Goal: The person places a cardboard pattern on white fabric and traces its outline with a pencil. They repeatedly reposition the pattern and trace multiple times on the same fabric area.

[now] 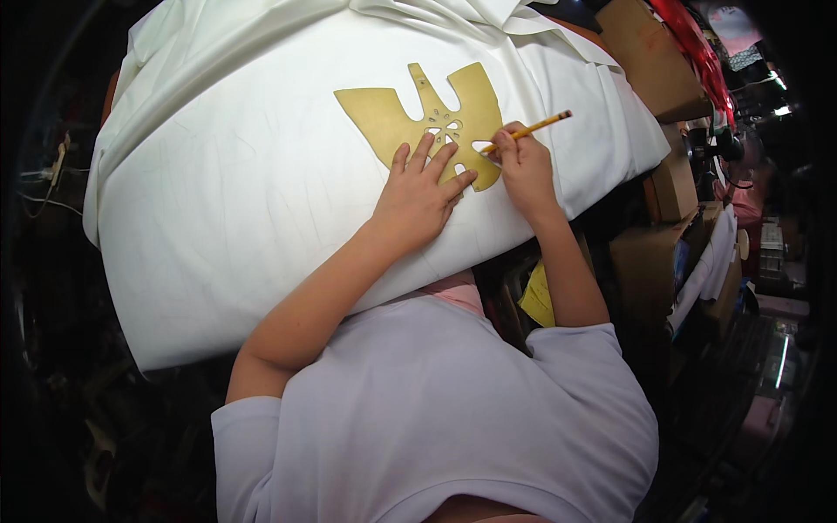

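A flat, gold-yellow template (pixel 373 111) with cut-out notches and small holes lies on a white sheet of material (pixel 235 218) spread over the table. My left hand (pixel 417 199) rests flat on the template's near part, its fingers spread and pressing down. At the right edge of the template, my right hand (pixel 523 170) grips a yellow pencil (pixel 536 126). Its tip points down and left to a notch in the template's right side, and its dark end sticks up to the right. Whether the tip touches the material is too small to tell.
Folds of the white material (pixel 436 16) are bunched along the far side. Cardboard boxes (pixel 649 57) stand to the right of the table, with a small fan (pixel 728 146) beyond them. A yellow piece (pixel 538 296) hangs below the table's near edge, by my right arm.
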{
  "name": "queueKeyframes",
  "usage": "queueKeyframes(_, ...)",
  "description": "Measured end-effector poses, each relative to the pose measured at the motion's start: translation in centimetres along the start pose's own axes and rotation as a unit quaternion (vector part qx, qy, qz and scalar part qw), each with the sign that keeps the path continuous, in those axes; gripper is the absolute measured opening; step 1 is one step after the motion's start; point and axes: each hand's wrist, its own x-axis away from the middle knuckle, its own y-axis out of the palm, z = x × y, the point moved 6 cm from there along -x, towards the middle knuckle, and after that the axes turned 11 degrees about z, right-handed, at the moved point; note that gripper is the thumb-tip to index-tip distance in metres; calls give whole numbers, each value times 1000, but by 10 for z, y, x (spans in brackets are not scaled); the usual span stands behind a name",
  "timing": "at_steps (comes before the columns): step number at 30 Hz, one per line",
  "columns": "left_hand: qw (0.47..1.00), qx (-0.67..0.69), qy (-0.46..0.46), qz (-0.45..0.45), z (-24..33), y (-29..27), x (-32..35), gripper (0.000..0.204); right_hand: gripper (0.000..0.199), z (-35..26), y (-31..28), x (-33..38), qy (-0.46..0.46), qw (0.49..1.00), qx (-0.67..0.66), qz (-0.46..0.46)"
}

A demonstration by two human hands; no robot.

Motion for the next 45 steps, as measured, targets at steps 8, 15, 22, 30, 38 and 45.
queueKeyframes(8, 1000, 1, 11, 13, 0, -2, 0, 38, 28, 21, -30, 10, 74, 996, -41, 26)
queueKeyframes(15, 1000, 8, 4, -3, 0, -4, -1, 39, 27, -14, -8, 33, -59, 995, 67, -40)
queueKeyframes(22, 984, 142, -77, -77, -36, -15, -23, 75, 26, -11, 1, 25, 24, 998, 19, -58)
queueKeyframes(30, 969, 214, -94, -79, -41, -21, -30, 84, 23, -24, 14, 32, -21, 997, -30, -64)
queueKeyframes(38, 885, 373, -243, -138, -62, -15, -34, 77, 24, -18, 7, 46, 43, 990, -96, -92)
queueKeyframes(45, 798, 495, -319, -130, -72, -22, -32, 87, 29, -38, 42, 51, -17, 987, -116, -113)
